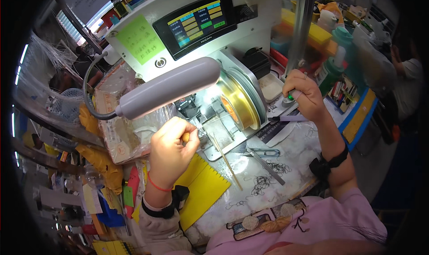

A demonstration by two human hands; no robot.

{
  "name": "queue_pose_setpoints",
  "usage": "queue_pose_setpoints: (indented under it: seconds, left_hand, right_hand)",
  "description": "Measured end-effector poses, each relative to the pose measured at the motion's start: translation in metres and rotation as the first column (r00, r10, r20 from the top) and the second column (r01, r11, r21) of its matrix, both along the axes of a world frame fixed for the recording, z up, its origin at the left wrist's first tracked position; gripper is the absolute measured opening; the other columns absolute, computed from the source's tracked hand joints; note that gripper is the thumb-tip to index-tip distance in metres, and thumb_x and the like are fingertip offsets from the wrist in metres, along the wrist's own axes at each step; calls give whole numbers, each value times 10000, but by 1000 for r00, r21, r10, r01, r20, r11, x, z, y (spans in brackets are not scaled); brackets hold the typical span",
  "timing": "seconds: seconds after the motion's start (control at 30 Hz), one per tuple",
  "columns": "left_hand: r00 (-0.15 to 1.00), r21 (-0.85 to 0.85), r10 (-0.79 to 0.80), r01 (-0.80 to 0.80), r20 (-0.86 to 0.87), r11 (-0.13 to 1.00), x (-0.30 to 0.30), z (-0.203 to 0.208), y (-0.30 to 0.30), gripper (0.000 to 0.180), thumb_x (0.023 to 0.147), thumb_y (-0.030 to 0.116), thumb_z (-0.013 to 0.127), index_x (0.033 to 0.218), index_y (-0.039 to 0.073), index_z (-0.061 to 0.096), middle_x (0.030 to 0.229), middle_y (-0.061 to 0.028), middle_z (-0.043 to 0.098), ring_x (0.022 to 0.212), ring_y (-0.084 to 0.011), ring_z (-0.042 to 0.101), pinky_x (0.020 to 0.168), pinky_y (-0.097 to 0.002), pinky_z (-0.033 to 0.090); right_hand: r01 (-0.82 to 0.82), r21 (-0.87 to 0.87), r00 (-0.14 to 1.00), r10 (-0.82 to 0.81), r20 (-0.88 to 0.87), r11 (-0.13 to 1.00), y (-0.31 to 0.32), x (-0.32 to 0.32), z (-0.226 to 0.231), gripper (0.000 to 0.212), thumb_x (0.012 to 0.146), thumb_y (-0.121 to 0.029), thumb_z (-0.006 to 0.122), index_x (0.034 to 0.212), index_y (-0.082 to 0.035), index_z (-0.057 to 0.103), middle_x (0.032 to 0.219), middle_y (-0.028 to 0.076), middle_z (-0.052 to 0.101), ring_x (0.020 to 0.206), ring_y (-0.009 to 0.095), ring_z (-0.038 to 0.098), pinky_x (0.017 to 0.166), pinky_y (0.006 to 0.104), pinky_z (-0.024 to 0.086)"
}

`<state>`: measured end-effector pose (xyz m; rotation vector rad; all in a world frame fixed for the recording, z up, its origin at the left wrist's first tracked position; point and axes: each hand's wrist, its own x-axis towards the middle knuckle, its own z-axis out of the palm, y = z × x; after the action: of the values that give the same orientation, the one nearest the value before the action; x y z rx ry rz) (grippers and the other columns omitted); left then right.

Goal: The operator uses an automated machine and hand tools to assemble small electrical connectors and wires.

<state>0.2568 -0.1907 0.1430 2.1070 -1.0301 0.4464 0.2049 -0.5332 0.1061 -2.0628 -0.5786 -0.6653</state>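
Note:
My left hand (pixel 173 150) is closed in a pinch in front of the machine's lit work area, with a small orange-yellow bit (pixel 186 137) showing between the fingers. What it grips is too small to name. A thin tan stick (pixel 227 160) slants down just right of it. My right hand (pixel 304 94) is raised at the machine's right side, its fingers curled in beside a green button (pixel 292 95). Whatever those fingers hold is hidden. Between the hands stands a gold spool (pixel 243 105) on the white machine (pixel 134 49), under a grey lamp (pixel 170 87).
Black wire hooks (pixel 261 184) lie in loose piles on the pale tabletop. Near them are a flat metal strip (pixel 267 166) and grey snips (pixel 268 152). A yellow notebook (pixel 201 188) lies under my left forearm. Behind are a screen (pixel 196 25) and a green bottle (pixel 330 74).

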Motion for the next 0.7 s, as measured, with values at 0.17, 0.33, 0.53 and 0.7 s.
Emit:
queue_pose_setpoints:
  seconds: [0.17,0.33,0.53,0.7]
  left_hand:
    - [998,2,36,-36,-51,999,-1,2,1,78,750,-67,643,728,-14,591,639,-40,496,524,-89,425,486,-242,333]
    - [998,23,44,-43,-51,999,1,2,0,98,729,-97,643,743,-24,580,653,-84,509,533,-149,452,499,-268,360]
    - [992,42,108,-106,-61,994,-4,6,2,96,729,-95,645,748,-24,585,644,-78,489,534,-144,444,502,-266,357]
    - [995,65,59,-54,-76,996,-2,4,-4,99,747,-71,662,741,-10,584,658,-79,520,536,-151,473,502,-271,378]
  right_hand:
    - [103,-15,990,-101,99,995,4,3,-7,261,726,77,475,892,-13,656,974,96,544,806,189,523,786,301,442]
    - [470,487,848,-530,-16,737,-8,10,-18,387,790,83,466,1145,-34,568,1164,86,499,798,141,509,759,265,438]
    - [233,941,957,113,-266,247,11,17,-16,330,933,-15,424,1256,-40,486,1001,94,558,699,135,482,714,273,421]
    - [255,691,918,54,-392,677,-24,6,-38,248,918,-26,386,1035,-30,605,620,-47,433,513,51,372,513,219,324]
